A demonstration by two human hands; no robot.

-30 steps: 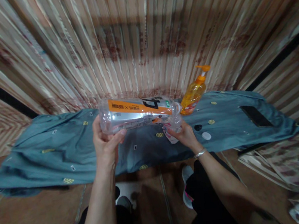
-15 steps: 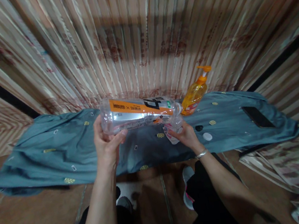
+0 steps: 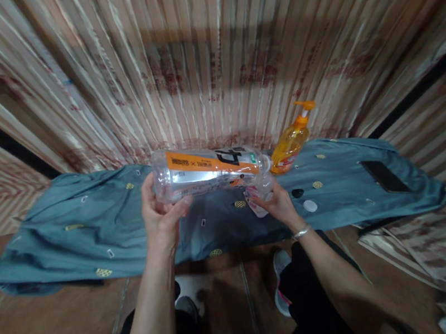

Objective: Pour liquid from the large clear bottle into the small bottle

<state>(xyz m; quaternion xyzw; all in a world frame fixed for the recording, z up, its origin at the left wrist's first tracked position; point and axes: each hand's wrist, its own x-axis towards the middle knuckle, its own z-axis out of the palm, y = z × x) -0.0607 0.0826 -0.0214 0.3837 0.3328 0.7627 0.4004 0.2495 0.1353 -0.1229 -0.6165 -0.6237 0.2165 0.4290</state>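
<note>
My left hand point(image 3: 159, 215) is wrapped round the base end of a large clear plastic bottle point(image 3: 210, 170) with an orange and silver label. The bottle lies nearly level in the air, its open mouth pointing right. Just under that mouth, my right hand point(image 3: 279, 203) grips a small clear container point(image 3: 266, 184); its exact shape is hard to make out. Behind the bottle's mouth stands a yellow pump bottle point(image 3: 289, 148) with an orange pump top. Below the small container, a pink and white piece point(image 3: 258, 209) lies on the cloth, partly hidden by my fingers.
A teal patterned cloth point(image 3: 109, 224) covers the narrow table. To the right lie a white cap point(image 3: 310, 206), a small black object point(image 3: 297, 193) and a dark phone point(image 3: 385, 176). Striped curtains point(image 3: 196, 52) hang behind and at both sides.
The large bottle and both hands sit slightly lower in view, and the whole scene has shifted slightly too. Both holds look the same.
</note>
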